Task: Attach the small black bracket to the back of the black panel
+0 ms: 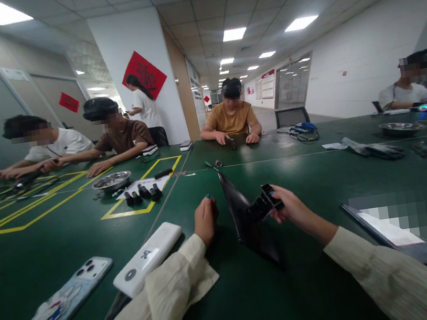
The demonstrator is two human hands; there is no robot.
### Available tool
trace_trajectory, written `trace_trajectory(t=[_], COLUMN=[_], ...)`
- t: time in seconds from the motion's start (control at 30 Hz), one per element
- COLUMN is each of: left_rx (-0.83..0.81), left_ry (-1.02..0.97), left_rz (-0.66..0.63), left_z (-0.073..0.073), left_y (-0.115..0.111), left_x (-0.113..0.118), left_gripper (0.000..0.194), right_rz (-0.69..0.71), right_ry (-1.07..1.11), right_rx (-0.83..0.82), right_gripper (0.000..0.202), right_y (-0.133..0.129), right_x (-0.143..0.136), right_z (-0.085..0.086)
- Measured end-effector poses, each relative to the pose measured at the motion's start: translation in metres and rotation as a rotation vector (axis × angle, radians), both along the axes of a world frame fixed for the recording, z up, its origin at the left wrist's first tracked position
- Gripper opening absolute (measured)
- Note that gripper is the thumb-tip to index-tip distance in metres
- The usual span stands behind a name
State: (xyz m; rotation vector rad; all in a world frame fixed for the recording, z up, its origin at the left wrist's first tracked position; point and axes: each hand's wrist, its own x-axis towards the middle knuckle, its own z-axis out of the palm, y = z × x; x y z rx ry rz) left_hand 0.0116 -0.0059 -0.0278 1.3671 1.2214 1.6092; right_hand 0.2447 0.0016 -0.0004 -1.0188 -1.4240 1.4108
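Note:
My right hand (pixel 289 203) grips a black piece with a squarish, frame-like end (pixel 269 194). A ridged black section runs down-left from it to a glossy, dark, tapered sheet (pixel 240 212) that stands tilted over the table; I cannot make out its kind. To the left of the sheet, my left hand (pixel 206 218) is closed with the fingers pressed together, apart from the black piece. Whatever it holds, if anything, is hidden. Beyond the sheet's tip lie a thin screwdriver-like tool (pixel 211 166) and a small round part (pixel 218 163).
A white power bank (pixel 150 259) and a patterned phone (pixel 54 314) lie at left. A dark tablet-like device (pixel 397 235) lies at right. Farther off are several black cylindrical parts (pixel 142 193), a metal bowl (pixel 112 181) and gloves (pixel 371 148). Other people sit around the green table (pixel 320 298).

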Motion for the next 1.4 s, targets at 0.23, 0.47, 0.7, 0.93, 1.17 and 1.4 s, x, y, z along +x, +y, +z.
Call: trace_trajectory(t=[0.23, 0.47, 0.7, 0.93, 1.17, 1.4], left_rx=[0.028, 0.026, 0.064, 0.063, -0.03, 0.005], left_ry=[0.278, 0.616, 0.803, 0.742, 0.77, 0.836], left_rz=[-0.075, -0.225, -0.239, -0.147, -0.189, -0.145], left_z=[0.001, 0.003, 0.007, 0.005, -0.003, -0.001], left_y=[-0.013, -0.019, -0.023, -0.025, -0.019, -0.02], left_x=[0.012, 0.016, 0.018, 0.019, 0.018, 0.021], left_gripper=[0.024, 0.024, 0.032, 0.034, 0.033, 0.024], right_rz=[-0.038, -0.061, -0.068, -0.092, -0.098, -0.106], right_ry=[0.277, 0.397, 0.465, 0.435, 0.432, 0.401], right_rx=[-0.058, -0.176, -0.294, -0.298, -0.334, -0.319], right_gripper=[0.054, 0.05, 0.04, 0.031, 0.022, 0.029], right_y=[0.0, -0.001, -0.003, -0.008, -0.007, -0.009], right_x=[-0.004, -0.003, -0.008, -0.009, -0.008, -0.01], right_z=[-0.019, -0.028, -0.036, -0.03, -0.033, -0.03])
